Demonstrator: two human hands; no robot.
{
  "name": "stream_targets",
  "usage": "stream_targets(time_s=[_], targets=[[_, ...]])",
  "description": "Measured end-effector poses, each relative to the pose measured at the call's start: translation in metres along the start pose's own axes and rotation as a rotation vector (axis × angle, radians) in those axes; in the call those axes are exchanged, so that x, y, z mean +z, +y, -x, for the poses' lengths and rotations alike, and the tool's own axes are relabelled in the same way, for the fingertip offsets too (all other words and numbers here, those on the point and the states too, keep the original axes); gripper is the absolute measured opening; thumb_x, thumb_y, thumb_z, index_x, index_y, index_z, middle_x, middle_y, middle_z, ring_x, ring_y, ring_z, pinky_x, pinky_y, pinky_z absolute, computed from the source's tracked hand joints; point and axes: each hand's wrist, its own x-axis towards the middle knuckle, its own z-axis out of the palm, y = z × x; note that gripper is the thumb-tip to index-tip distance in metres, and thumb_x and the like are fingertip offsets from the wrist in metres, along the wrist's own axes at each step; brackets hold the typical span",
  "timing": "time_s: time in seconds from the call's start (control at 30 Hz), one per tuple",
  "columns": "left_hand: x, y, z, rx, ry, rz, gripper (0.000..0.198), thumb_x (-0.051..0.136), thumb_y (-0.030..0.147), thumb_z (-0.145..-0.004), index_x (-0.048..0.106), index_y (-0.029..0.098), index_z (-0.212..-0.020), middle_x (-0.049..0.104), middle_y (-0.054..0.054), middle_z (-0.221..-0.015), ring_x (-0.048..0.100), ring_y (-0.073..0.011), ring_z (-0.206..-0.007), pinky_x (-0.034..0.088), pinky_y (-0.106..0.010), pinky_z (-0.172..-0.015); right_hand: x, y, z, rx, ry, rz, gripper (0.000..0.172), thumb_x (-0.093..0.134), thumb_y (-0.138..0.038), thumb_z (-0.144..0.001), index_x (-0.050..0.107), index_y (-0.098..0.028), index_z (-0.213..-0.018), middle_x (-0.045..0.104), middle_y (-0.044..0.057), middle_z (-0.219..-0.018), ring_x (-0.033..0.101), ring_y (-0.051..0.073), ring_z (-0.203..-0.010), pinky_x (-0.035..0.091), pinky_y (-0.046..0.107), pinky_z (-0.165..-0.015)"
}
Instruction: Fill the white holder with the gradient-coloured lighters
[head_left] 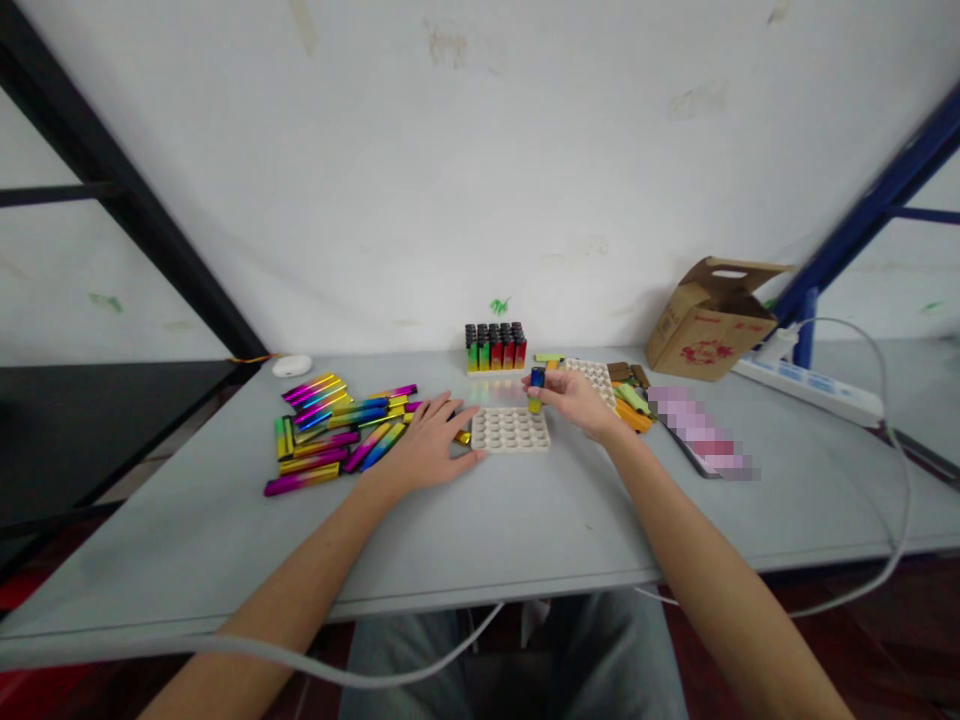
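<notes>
My right hand (576, 398) pinches an upright lighter (535, 392), blue at the top and yellow at the bottom, over the right back corner of a white tray with round holes (511, 446). Whether the lighter's base sits in a hole, I cannot tell. My left hand (431, 440) lies with fingers apart at the tray's left side, its fingertips close to the rim. Under and beside it spreads a loose pile of shiny lighters (326, 440) in purple, yellow and blue. Behind the tray, green and red lighters with black tops (495, 347) stand in rows.
A second holed tray (592, 378) lies to the right, by orange and green pieces (634, 405). Farther right are a phone with a blurred screen (701, 435), an opened cardboard box (705, 325) and a power strip (810, 388). A white case (292, 366) sits back left. A white cable (360, 680) crosses in front.
</notes>
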Motion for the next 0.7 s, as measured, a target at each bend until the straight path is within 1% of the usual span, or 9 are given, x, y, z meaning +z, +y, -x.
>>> stream_targets(time_s=[0.13, 0.23, 0.43, 0.53, 0.7], targets=[[-0.0004, 0.0007, -0.0001, -0.005, 0.0, -0.011, 0.067, 0.049, 0.06, -0.086, 0.046, 0.019, -0.139, 0.048, -0.014, -0.141, 0.03, -0.037, -0.139, 0.025, -0.056, -0.112, -0.0021, 0.0073, -0.0017, 0.046, 0.014, -0.01, 0.027, 0.071, -0.036, -0.074, 0.074, -0.015, -0.09, 0.075, 0.008, -0.093, 0.068, 0.023, -0.088, 0.052, 0.041, -0.087], [-0.0006, 0.0009, -0.0004, -0.004, 0.004, -0.005, 0.067, 0.05, 0.06, -0.086, 0.047, 0.02, -0.139, 0.048, -0.015, -0.14, 0.031, -0.0373, -0.138, 0.026, -0.056, -0.112, -0.0044, 0.0067, -0.0005, 0.04, 0.015, 0.006, 0.025, 0.071, -0.032, -0.073, 0.073, -0.015, -0.09, 0.075, 0.009, -0.094, 0.069, 0.024, -0.09, 0.052, 0.041, -0.088], [0.0013, -0.0006, -0.0001, -0.01, 0.001, -0.006, 0.069, 0.047, 0.062, -0.086, 0.045, 0.021, -0.141, 0.047, -0.014, -0.142, 0.03, -0.037, -0.139, 0.026, -0.055, -0.113, -0.0063, 0.0005, 0.0043, 0.038, -0.113, 0.09, 0.023, 0.068, -0.026, -0.074, 0.073, -0.014, -0.093, 0.075, 0.009, -0.095, 0.069, 0.024, -0.091, 0.052, 0.04, -0.089], [0.0027, -0.0016, 0.0002, -0.019, -0.001, -0.011, 0.069, 0.047, 0.063, -0.086, 0.044, 0.021, -0.141, 0.047, -0.014, -0.142, 0.03, -0.0368, -0.139, 0.026, -0.055, -0.113, -0.0065, 0.0012, 0.0049, 0.044, -0.137, 0.105, 0.023, 0.065, -0.026, -0.076, 0.072, -0.014, -0.094, 0.074, 0.009, -0.098, 0.068, 0.023, -0.093, 0.051, 0.039, -0.09], [0.0021, -0.0013, 0.0003, -0.019, 0.003, -0.013, 0.068, 0.048, 0.061, -0.086, 0.046, 0.02, -0.14, 0.048, -0.014, -0.141, 0.03, -0.0371, -0.139, 0.026, -0.056, -0.112, -0.0067, 0.0024, 0.005, 0.098, -0.148, 0.1, 0.02, 0.064, -0.024, -0.077, 0.07, -0.013, -0.092, 0.074, 0.009, -0.096, 0.068, 0.022, -0.092, 0.052, 0.037, -0.087]])
